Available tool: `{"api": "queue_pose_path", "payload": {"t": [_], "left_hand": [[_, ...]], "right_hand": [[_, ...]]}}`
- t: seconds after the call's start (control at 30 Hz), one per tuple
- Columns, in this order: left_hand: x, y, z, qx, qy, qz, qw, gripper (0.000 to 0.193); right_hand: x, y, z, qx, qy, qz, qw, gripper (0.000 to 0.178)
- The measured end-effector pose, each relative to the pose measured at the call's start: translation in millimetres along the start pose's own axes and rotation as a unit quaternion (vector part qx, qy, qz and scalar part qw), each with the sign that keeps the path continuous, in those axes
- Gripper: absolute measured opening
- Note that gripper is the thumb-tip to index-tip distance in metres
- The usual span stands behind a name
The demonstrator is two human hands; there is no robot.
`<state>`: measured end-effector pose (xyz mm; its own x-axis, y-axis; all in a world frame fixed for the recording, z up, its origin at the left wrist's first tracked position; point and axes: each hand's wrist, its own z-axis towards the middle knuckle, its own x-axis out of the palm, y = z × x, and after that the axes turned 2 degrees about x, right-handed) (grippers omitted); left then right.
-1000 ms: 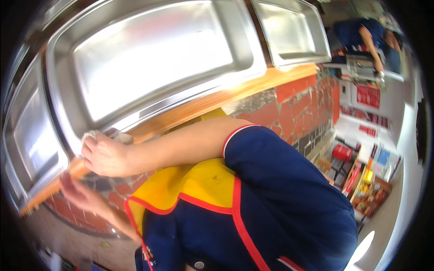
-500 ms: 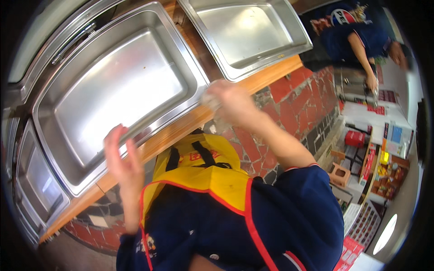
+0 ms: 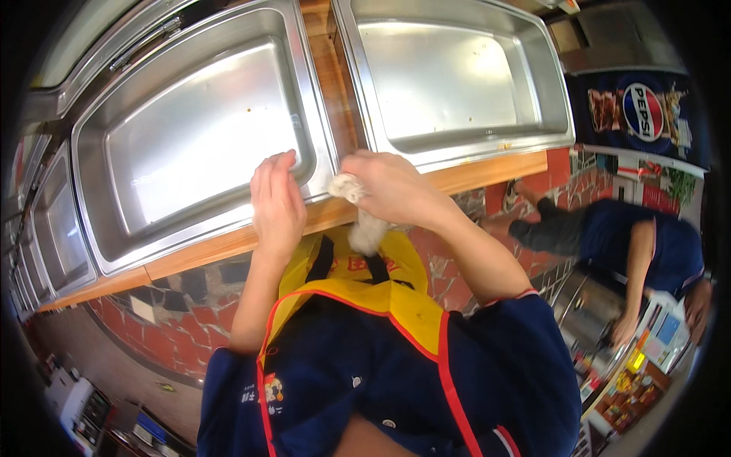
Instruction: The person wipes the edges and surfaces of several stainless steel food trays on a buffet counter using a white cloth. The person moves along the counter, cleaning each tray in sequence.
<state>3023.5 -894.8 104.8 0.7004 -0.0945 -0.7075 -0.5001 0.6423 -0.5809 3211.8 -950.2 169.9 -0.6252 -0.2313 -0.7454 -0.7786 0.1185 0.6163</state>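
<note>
My right hand (image 3: 396, 186) is closed around a bunched off-white cloth (image 3: 348, 187), whose loose end hangs below the fingers. It is at the front corner of a large rectangular steel pan (image 3: 221, 209), by the gap between this pan and a second steel pan (image 3: 464, 156) to the right. To its left, my left hand (image 3: 278, 199) is over the front rim of the large pan, fingers stretched out and holding nothing. Whether it touches the rim I cannot tell. A few small brown specks dot the large pan's floor.
A wooden counter edge (image 3: 221, 263) runs along the front of the pans. More steel pans (image 3: 65, 221) line up at the far left. Broken-tile wall (image 3: 179, 335) lies below. At the right, a co-worker in a dark blue shirt (image 3: 609, 236) bends over a metal surface.
The view has turned, bringing more of the right pan into sight. My left hand has come closer to my right hand, which keeps hold of the cloth.
</note>
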Motion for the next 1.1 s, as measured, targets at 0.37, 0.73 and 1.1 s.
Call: {"api": "queue_pose_path", "payload": {"t": [0.37, 0.73, 1.1], "left_hand": [[9, -13, 6, -0.007, -0.007, 0.060, 0.998, 0.033], [12, -14, 7, -0.006, -0.027, 0.040, 0.999, 0.035], [4, -10, 9, 0.043, 0.021, 0.010, 0.999, 0.032]], "right_hand": [[-118, -44, 165, -0.024, -0.081, -0.111, 0.990, 0.032], [-47, -44, 68, -0.037, -0.002, -0.154, 0.987, 0.027], [-91, -62, 128, 0.028, -0.145, -0.156, 0.977, 0.040]]}}
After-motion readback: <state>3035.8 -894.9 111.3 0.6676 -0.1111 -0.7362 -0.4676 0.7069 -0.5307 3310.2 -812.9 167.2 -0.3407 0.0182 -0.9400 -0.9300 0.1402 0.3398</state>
